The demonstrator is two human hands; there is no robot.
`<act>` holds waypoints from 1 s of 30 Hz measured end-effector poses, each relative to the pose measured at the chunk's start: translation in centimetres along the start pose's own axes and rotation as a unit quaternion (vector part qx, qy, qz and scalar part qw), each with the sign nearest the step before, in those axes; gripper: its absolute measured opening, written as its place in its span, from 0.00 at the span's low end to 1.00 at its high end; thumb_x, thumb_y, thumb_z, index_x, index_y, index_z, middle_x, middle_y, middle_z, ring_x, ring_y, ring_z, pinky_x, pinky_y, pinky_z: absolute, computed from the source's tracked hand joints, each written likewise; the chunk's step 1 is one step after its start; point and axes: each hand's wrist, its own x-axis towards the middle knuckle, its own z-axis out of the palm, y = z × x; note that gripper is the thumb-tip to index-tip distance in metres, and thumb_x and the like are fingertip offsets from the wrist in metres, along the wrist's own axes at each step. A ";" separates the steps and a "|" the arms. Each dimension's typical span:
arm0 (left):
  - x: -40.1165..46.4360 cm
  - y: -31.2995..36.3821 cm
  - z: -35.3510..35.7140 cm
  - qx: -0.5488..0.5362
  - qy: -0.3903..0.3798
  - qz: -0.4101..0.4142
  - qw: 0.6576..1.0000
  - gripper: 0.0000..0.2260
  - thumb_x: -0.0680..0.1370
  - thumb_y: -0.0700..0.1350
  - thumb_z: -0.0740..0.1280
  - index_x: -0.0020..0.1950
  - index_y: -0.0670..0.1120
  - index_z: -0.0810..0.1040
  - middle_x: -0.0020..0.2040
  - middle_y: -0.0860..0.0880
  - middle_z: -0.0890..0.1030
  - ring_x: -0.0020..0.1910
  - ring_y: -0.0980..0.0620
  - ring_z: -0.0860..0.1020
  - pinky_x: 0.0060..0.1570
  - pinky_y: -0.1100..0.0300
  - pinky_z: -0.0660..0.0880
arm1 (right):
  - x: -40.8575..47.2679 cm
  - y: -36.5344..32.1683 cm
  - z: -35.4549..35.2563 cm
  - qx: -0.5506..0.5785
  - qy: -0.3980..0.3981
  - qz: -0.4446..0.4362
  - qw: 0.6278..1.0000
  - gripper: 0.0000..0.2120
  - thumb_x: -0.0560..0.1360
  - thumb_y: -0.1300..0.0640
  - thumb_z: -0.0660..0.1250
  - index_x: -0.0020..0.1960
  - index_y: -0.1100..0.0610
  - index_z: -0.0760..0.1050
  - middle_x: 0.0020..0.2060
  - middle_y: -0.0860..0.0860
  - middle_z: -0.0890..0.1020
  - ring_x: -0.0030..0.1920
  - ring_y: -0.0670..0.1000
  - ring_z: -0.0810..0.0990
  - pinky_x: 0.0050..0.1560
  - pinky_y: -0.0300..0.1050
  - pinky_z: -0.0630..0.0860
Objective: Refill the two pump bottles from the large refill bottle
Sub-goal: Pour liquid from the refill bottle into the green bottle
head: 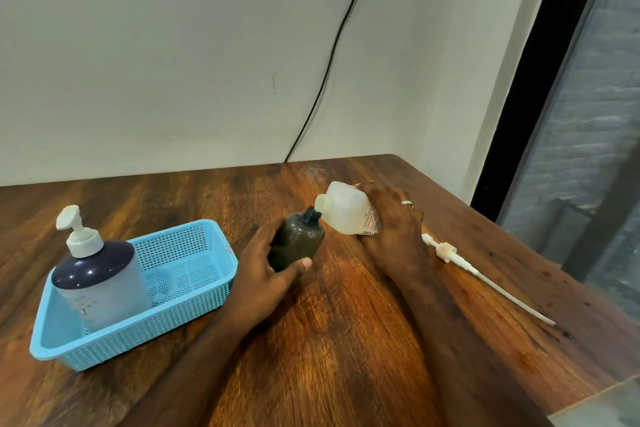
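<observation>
A dark brown wooden surface with a strong grain is seen, set against a pale wall. On its left part a light blue perforated basket is placed. Toward the right edge a white pump head with its long tube is laid flat on the wood, the tube pointed toward the near right corner. A few small dark spots are seen on the wood near the tube's end.

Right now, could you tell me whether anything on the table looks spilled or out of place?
A white pump head with its long dip tube lies loose on the wooden table right of the right hand; dark spots by the tube's tip may be drips.
</observation>
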 end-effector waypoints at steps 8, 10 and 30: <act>0.1 -0.6 0.2 0.009 0.006 0.002 1.000 0.29 0.73 0.46 0.78 0.69 0.61 0.69 0.62 0.63 0.74 0.59 0.72 0.73 0.48 0.77 0.73 | 0.0 0.2 0.0 0.009 0.004 -0.003 1.000 0.33 0.71 0.50 0.78 0.73 0.42 0.68 0.71 0.47 0.75 0.68 0.53 0.71 0.69 0.66 0.67; 0.1 -0.6 0.1 0.010 0.006 -0.001 1.000 0.29 0.73 0.46 0.78 0.69 0.61 0.69 0.62 0.63 0.74 0.59 0.73 0.73 0.48 0.77 0.73 | 0.0 0.2 0.0 0.011 0.004 -0.005 1.000 0.33 0.71 0.49 0.77 0.73 0.42 0.68 0.70 0.47 0.75 0.68 0.53 0.72 0.69 0.66 0.67; 0.0 -0.4 0.2 -0.002 0.002 -0.004 1.000 0.30 0.73 0.43 0.78 0.70 0.59 0.69 0.63 0.61 0.74 0.60 0.71 0.73 0.49 0.78 0.73 | 0.1 0.3 -0.4 -0.006 -0.003 -0.016 1.000 0.33 0.72 0.50 0.77 0.74 0.45 0.69 0.72 0.48 0.74 0.72 0.54 0.69 0.69 0.65 0.66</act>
